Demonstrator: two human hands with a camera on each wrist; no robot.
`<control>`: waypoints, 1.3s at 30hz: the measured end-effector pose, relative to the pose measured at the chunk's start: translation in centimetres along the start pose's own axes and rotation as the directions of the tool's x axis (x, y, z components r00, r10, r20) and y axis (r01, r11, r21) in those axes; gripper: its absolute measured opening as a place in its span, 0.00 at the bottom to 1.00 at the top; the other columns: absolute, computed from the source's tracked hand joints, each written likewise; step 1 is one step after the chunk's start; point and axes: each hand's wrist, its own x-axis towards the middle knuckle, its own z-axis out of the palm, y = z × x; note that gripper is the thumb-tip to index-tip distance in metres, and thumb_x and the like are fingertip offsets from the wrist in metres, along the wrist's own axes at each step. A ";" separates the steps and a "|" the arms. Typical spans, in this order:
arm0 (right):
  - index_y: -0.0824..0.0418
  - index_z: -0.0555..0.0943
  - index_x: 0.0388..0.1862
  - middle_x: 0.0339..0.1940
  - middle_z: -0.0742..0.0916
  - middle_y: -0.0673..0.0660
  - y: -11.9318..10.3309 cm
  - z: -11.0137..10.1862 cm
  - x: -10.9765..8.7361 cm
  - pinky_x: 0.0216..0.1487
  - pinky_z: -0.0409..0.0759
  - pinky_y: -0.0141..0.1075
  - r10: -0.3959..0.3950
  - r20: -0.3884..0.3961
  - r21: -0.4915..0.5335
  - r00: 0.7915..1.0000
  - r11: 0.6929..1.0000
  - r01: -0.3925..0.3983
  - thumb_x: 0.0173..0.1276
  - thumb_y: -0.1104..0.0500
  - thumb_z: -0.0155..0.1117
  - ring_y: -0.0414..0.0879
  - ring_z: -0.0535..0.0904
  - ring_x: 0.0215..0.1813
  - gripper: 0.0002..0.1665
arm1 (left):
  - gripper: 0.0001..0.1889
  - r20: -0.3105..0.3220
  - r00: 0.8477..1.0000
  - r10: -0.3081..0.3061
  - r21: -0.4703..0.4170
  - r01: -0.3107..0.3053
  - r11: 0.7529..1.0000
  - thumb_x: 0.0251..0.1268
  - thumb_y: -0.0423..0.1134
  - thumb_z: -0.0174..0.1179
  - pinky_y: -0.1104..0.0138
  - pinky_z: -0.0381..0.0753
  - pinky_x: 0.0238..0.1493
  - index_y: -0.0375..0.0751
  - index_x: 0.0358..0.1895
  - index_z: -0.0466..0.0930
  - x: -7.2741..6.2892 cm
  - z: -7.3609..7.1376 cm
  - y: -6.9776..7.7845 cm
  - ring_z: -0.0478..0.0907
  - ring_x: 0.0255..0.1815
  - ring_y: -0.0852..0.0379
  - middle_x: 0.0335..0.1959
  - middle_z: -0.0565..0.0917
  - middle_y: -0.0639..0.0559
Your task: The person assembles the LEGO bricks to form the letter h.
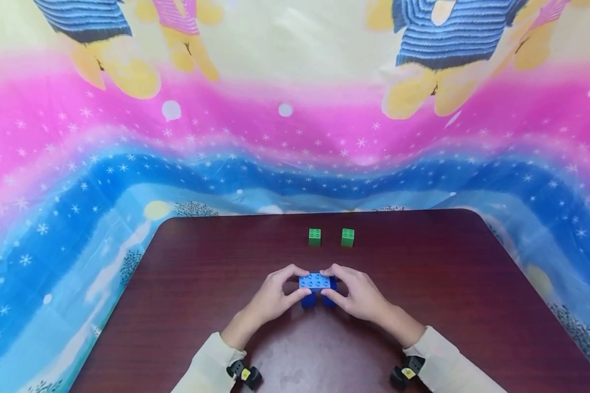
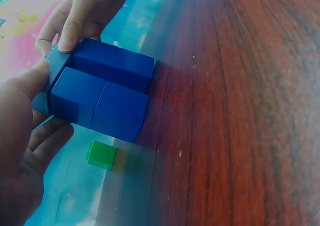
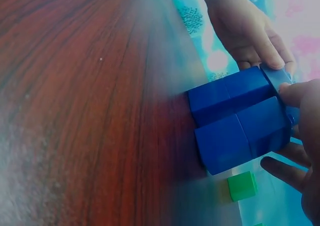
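A lighter blue building brick (image 1: 315, 281), with studs on top, lies across two dark blue stacks. Each stack is two bricks high, as the left wrist view shows with the nearer stack (image 2: 100, 103) and the farther stack (image 2: 112, 60) standing side by side with a narrow gap. My left hand (image 1: 275, 297) pinches the left end of the lighter brick between thumb and fingers. At its right end, my right hand (image 1: 361, 293) pinches the same brick. The right wrist view shows the thumbs on the near side of this brick (image 3: 276, 79).
Two green bricks stand apart farther back, a left one (image 1: 314, 237) and a right one (image 1: 347, 237). The brown wooden table (image 1: 201, 251) has rounded back corners. Behind it hangs a patterned cloth (image 1: 285, 147).
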 end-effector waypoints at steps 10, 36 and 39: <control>0.53 0.81 0.56 0.53 0.87 0.49 0.2 -0.1 0.0 0.50 0.85 0.38 0.006 0.003 -0.006 1.000 1.000 -0.006 0.67 0.53 0.74 0.39 0.85 0.51 0.20 | 0.26 0.002 0.999 -0.035 0.003 0.035 0.999 0.61 0.36 0.73 0.60 0.84 0.53 0.47 0.61 0.75 -0.5 0.6 -0.8 0.84 0.53 0.55 0.54 0.84 0.51; 0.55 0.81 0.56 0.54 0.88 0.52 0.3 0.0 0.0 0.46 0.87 0.41 0.009 -0.001 0.124 1.000 0.992 -0.009 0.67 0.56 0.74 0.40 0.85 0.50 0.20 | 0.22 -0.094 0.994 0.062 -0.020 -0.064 0.998 0.59 0.34 0.74 0.55 0.86 0.48 0.40 0.57 0.81 -0.5 0.7 -0.8 0.84 0.50 0.52 0.51 0.85 0.47; 0.54 0.80 0.57 0.53 0.88 0.51 0.1 0.0 -0.1 0.44 0.87 0.42 0.037 0.009 0.139 0.999 0.990 -0.038 0.68 0.55 0.74 0.40 0.85 0.47 0.21 | 0.21 -0.094 0.994 0.060 -0.036 -0.064 0.997 0.59 0.34 0.74 0.54 0.86 0.48 0.39 0.55 0.81 -0.4 0.7 -0.8 0.84 0.50 0.51 0.51 0.85 0.47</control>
